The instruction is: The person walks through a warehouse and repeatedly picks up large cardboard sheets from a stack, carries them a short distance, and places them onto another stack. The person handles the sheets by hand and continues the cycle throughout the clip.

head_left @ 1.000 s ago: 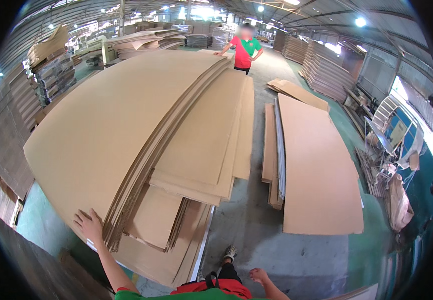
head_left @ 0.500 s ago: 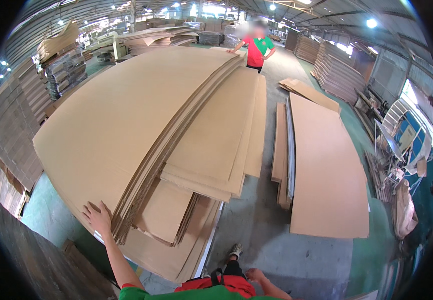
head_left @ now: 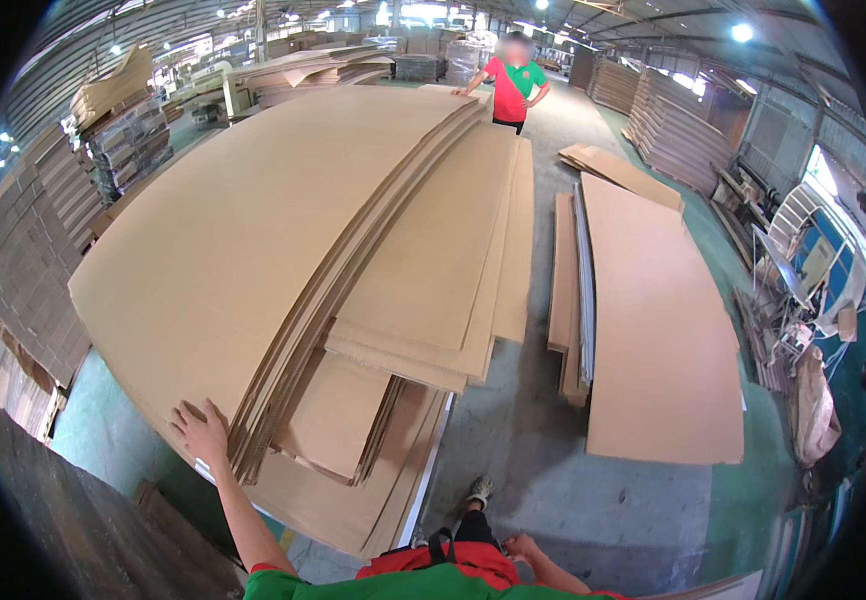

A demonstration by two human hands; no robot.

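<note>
My left hand (head_left: 201,432) lies open, fingers spread, on the near corner of a large brown cardboard sheet (head_left: 243,220). This sheet tops a thick stack whose layered edges (head_left: 298,375) show along its right side. Smaller cardboard sheets (head_left: 433,250) lie beside and partly under it, with a short pile (head_left: 338,420) nearer me. My right hand (head_left: 525,548) is low beside my waist, away from the stack. Its fingers look curled, and what they hold, if anything, is hidden.
At the stack's far end a person (head_left: 515,88) in a red and green shirt rests one hand on the cardboard. Another cardboard stack (head_left: 658,330) stands to the right across a strip of grey floor (head_left: 523,430). Tall piles (head_left: 28,240) line the left; metal frames (head_left: 813,260) stand far right.
The view has shifted slightly. My left hand stays on the cardboard's near corner. My right hand remains by my waist, and the cardboard stacks look unmoved.
</note>
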